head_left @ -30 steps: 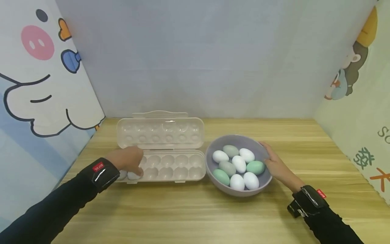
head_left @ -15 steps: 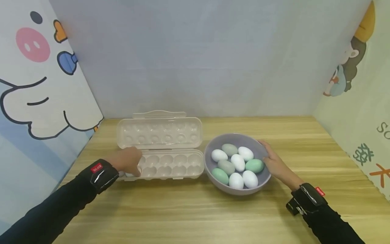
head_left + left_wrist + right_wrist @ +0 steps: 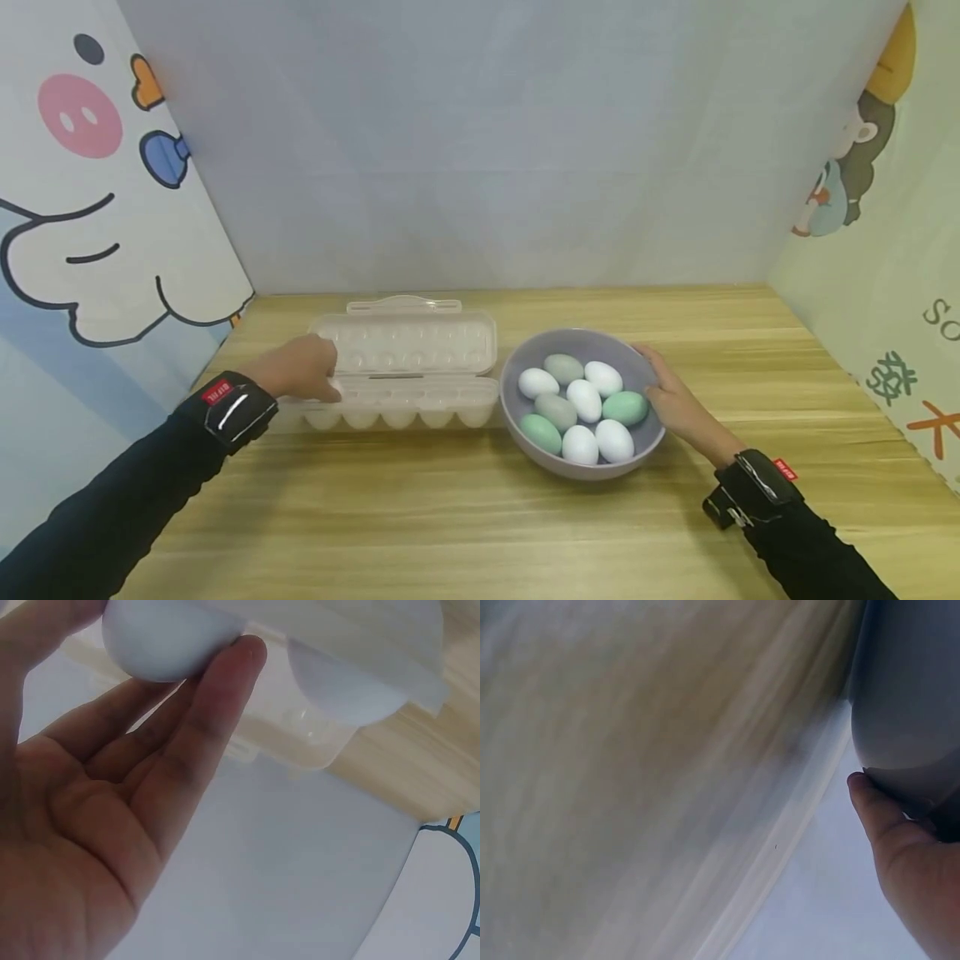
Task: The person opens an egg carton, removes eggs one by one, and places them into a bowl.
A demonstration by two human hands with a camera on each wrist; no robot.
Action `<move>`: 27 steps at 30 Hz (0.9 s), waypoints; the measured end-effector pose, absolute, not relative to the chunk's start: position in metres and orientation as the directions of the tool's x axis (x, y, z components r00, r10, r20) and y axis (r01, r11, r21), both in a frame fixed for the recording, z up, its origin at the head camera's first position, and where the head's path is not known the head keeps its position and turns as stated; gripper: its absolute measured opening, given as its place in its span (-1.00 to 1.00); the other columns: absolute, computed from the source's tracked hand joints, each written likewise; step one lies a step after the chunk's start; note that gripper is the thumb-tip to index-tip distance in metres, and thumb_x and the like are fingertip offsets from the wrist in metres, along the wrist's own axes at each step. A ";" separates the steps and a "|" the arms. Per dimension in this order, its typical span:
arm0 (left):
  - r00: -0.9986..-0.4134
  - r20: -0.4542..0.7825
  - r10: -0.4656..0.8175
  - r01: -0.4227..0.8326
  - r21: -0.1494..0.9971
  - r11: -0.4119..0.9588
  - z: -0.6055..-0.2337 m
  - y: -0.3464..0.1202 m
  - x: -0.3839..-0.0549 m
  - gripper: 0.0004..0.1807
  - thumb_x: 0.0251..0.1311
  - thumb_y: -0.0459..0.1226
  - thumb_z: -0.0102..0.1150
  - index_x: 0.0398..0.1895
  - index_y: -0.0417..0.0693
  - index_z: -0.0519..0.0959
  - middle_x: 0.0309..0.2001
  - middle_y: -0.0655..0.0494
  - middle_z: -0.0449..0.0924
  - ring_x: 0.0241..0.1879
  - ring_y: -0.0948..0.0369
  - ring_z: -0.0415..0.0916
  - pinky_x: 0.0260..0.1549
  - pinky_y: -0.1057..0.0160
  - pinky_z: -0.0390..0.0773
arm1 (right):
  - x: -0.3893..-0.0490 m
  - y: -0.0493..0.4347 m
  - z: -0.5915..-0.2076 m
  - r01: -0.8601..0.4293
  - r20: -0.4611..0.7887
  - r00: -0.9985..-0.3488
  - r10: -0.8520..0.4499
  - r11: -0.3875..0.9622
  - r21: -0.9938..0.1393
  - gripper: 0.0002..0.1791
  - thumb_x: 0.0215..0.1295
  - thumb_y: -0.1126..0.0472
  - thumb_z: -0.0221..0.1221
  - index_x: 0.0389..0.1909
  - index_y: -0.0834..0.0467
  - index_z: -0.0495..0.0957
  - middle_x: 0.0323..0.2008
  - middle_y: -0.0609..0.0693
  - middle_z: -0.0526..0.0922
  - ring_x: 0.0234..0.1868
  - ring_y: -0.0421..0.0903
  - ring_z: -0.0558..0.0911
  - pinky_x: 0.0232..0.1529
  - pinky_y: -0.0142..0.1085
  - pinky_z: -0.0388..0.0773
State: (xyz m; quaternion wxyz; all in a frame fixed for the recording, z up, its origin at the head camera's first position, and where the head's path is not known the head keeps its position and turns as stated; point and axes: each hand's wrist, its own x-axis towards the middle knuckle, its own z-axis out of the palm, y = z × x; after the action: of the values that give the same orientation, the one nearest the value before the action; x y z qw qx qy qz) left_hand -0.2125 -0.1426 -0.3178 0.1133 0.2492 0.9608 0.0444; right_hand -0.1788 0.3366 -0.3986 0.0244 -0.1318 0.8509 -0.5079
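In the left wrist view a white egg [image 3: 169, 645] sits between the thumb and fingers of my left hand [image 3: 127, 765], right by the carton's edge. A second white egg [image 3: 349, 682] shows beside it under that edge. The clear plastic egg carton [image 3: 420, 404] stands with its lid folded back and its near side raised, so the undersides of its cups show. My left hand [image 3: 296, 369] covers its left end. On the right, my right hand [image 3: 686, 412] grips the rim of a grey bowl [image 3: 585, 472] that holds several white, green and grey-green eggs [image 3: 585, 400].
The wooden table [image 3: 450, 533] reaches back to a pale grey wall [image 3: 480, 150]. Panels with cartoon prints stand at the left [image 3: 90, 208] and right [image 3: 885, 275]. The carton's right end lies close to the bowl.
My left hand has moved up and slightly left. The carton's near side has tipped up and its lid has shifted. My right hand stays on the bowl.
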 end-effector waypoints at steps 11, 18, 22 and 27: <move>-0.833 -0.093 0.546 0.528 0.162 0.834 -0.309 -0.130 -0.221 -0.72 -0.25 -0.26 0.30 -0.43 -0.23 0.51 -0.45 0.03 0.49 -0.49 0.17 0.37 -0.43 0.16 0.46 | -0.180 0.337 -0.399 -0.215 0.105 -0.959 -0.263 0.435 -0.874 -0.36 0.17 0.51 -0.34 0.32 0.20 -0.13 0.32 0.32 -0.09 0.27 0.34 -0.03 0.15 0.28 -0.04; -0.726 0.127 0.676 0.685 0.229 0.692 -0.299 -0.086 -0.227 -0.60 -0.33 -0.34 0.29 -0.26 -0.18 0.51 -0.28 0.04 0.51 -0.27 0.13 0.42 -0.25 0.15 0.48 | -0.181 0.337 -0.400 -0.224 0.114 -0.958 -0.264 0.437 -0.871 -0.36 0.15 0.51 -0.34 0.31 0.22 -0.12 0.32 0.30 -0.09 0.28 0.33 -0.04 0.16 0.27 -0.06; -0.655 0.202 0.728 0.753 0.258 0.605 -0.295 -0.054 -0.227 -0.57 -0.35 -0.37 0.27 -0.24 -0.19 0.49 -0.27 0.05 0.51 -0.27 0.14 0.42 -0.24 0.18 0.48 | -0.180 0.337 -0.399 -0.220 0.112 -0.959 -0.259 0.440 -0.871 -0.35 0.14 0.52 -0.33 0.31 0.21 -0.12 0.32 0.30 -0.09 0.28 0.33 -0.04 0.16 0.27 -0.05; -0.573 0.198 0.796 0.812 0.272 0.517 -0.296 -0.017 -0.228 -0.56 -0.28 -0.35 0.28 -0.17 -0.14 0.51 -0.26 0.09 0.46 -0.29 0.19 0.41 -0.27 0.27 0.47 | -0.179 0.336 -0.399 -0.219 0.113 -0.959 -0.258 0.433 -0.874 -0.35 0.14 0.51 -0.33 0.31 0.21 -0.11 0.32 0.31 -0.08 0.27 0.34 -0.03 0.16 0.27 -0.03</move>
State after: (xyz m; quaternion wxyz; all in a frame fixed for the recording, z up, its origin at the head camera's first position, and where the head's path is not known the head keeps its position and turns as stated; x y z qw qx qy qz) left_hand -0.2281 -0.0172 -0.2960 -0.0241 0.4617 0.8704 0.1691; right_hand -0.1789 0.3364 -0.3985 0.0191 -0.1411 0.8464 -0.5132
